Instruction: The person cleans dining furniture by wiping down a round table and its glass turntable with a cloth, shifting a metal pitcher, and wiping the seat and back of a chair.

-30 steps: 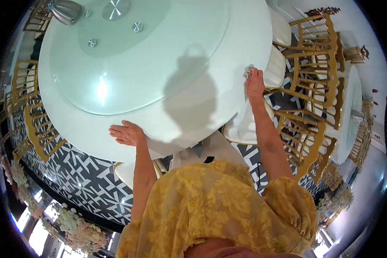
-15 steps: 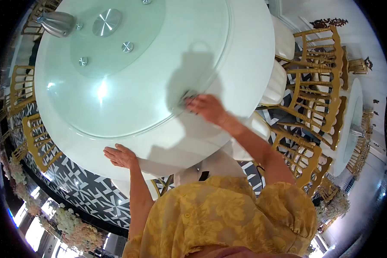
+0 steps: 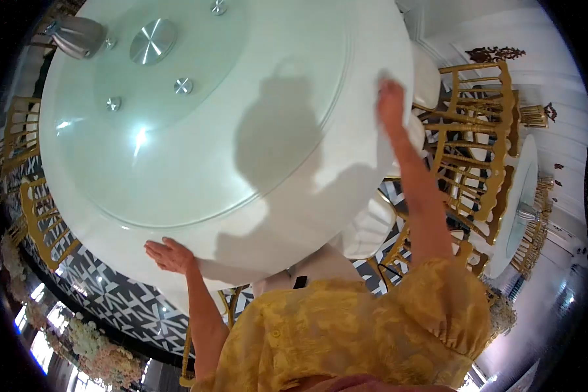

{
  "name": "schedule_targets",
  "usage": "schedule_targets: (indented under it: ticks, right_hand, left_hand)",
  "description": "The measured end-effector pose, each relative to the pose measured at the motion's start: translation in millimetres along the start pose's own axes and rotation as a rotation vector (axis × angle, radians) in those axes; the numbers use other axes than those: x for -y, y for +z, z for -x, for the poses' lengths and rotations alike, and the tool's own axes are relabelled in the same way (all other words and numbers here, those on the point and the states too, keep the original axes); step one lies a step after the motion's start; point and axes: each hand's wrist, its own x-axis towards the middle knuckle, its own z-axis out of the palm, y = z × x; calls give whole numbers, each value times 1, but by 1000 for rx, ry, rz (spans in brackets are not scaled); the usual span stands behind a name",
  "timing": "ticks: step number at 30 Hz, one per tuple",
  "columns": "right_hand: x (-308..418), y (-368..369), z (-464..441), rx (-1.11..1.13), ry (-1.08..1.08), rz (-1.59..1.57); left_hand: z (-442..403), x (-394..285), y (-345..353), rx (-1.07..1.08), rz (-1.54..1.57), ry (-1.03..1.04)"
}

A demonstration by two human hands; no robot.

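A large round white table (image 3: 353,189) carries a round glass turntable (image 3: 196,163). My left hand (image 3: 170,255) lies on the table's near left edge, fingers spread, holding nothing. Out at the table's right edge is my right hand (image 3: 391,104), blurred by motion, with its fingers bunched together. A small greyish thing, perhaps a cloth, shows faintly at its fingertips, too smeared to make out.
A metal jug (image 3: 77,36) stands on the turntable at the upper left, near a large metal disc (image 3: 153,42) and several small ones. Gold chairs (image 3: 480,144) stand at the right, others at the left. A second round table (image 3: 520,202) is far right.
My right hand went from the right edge inward to the turntable's rim, then back out to the right edge. My left hand stays on the near edge. The view has shifted slightly.
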Motion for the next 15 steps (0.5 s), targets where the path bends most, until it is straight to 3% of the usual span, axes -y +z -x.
schedule_targets:
  ticks: [1,3,6,8,10,11,13,14,15]
  right_hand:
    - [30,-3,15,-40,-73,24]
    - [94,-29,57,-64,-227,-372]
    - [138,-73,85,250,-390,-644]
    - [106,-56,68,323,-487,-549]
    - [64,-34,26,155,-323,-509]
    - [29,-8,3,149,-104,-607]
    - [-40,1,-62,2,-107,-167]
    - [-83,17,-90,46,-12,66]
    - [-108,18,-106,46,96,26]
  left_hand:
    - [1,0,2,-1,-11,1]
    - [-2,8,5,-16,4,32]
    - [0,1,-1,0,7,-1]
    - [-2,11,9,-33,-6,33]
    - [0,6,3,-23,11,36]
    - [1,7,2,-18,0,28]
    - [-1,7,2,-27,37,38]
    - [-1,5,1,-32,32,22]
    - [0,3,-2,-15,56,30]
